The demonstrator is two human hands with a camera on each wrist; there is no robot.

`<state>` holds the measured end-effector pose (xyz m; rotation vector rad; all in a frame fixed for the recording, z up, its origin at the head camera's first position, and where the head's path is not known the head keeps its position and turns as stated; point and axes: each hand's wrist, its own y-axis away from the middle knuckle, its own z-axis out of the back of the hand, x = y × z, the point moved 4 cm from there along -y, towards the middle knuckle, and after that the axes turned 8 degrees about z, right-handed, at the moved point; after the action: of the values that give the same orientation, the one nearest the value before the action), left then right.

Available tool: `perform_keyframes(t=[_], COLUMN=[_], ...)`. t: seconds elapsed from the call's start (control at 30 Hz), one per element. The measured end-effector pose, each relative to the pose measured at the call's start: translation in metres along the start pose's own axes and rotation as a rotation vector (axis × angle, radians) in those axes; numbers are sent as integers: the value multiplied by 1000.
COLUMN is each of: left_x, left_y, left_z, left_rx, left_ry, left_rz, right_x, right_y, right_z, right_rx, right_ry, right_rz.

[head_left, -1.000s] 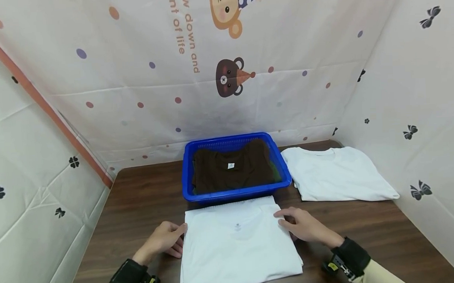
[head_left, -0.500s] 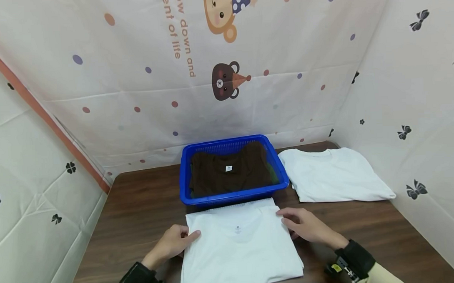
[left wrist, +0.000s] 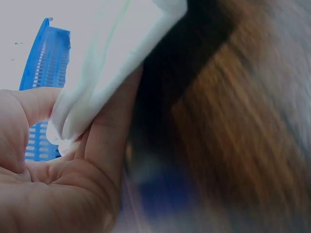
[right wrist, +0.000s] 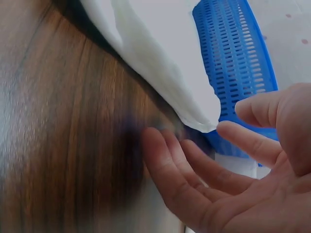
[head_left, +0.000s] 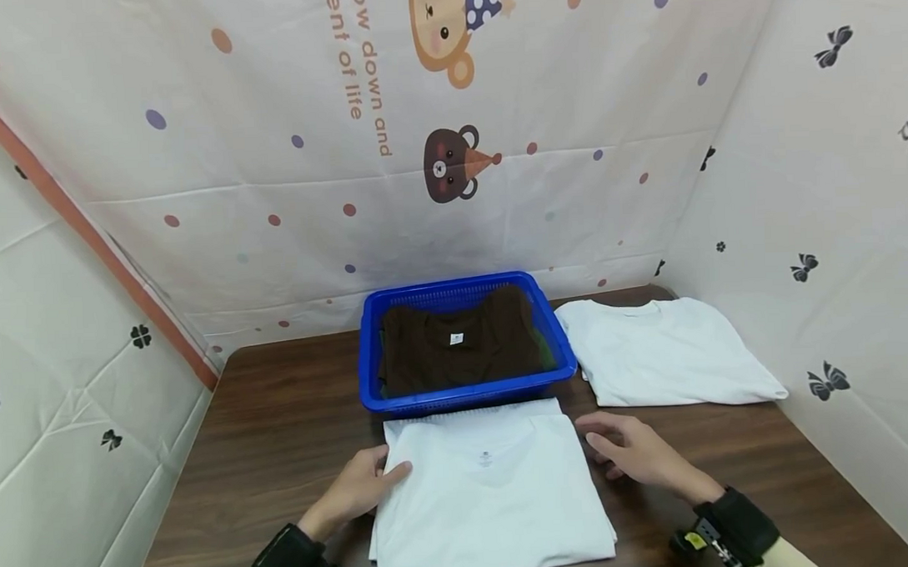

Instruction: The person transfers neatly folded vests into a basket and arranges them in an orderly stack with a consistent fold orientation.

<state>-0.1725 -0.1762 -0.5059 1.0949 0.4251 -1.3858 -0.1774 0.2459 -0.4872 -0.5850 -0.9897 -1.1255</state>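
The folded white shirt (head_left: 495, 503) lies on the table (head_left: 279, 423) just before the blue basket (head_left: 469, 397), its left edge pinched by the left hand (head_left: 353, 487). The right hand (head_left: 643, 454) grasps nothing, fingers loosely bent by the right edge — touching or not, I can't tell. It looks like gripping for a lift, so that edge needs grasping too. Cloth hides some left fingertips.

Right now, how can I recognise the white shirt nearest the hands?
On the brown table is a blue basket. On its near side lies the white shirt, pinched by the left hand. Its small neckline print sets it apart from the other shirt, right of the basket.
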Motion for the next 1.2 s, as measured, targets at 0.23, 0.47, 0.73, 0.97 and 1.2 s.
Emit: perform_keyframes(t=[0.23,0.47,0.73,0.97,1.2], left_x=[-4,-3,-1,-2,-2], left_y=[0,-1,-1,-1,0], left_z=[-8,-13,-15,-16,-14], left_rx=[2,-4,21,33,7], left_ry=[67,80,100,97,113], left_rz=[-31,-27,-24,-3,-3], right_x=[0,5,10,19,31], right_y=[5,-5,-17,-22,-25], right_z=[6,-3,-13,-20,-31], right_rx=[-23,74,118,149,224], right_ry=[-12,-2,124,181,148], right_rz=[-49,5,147,265,323])
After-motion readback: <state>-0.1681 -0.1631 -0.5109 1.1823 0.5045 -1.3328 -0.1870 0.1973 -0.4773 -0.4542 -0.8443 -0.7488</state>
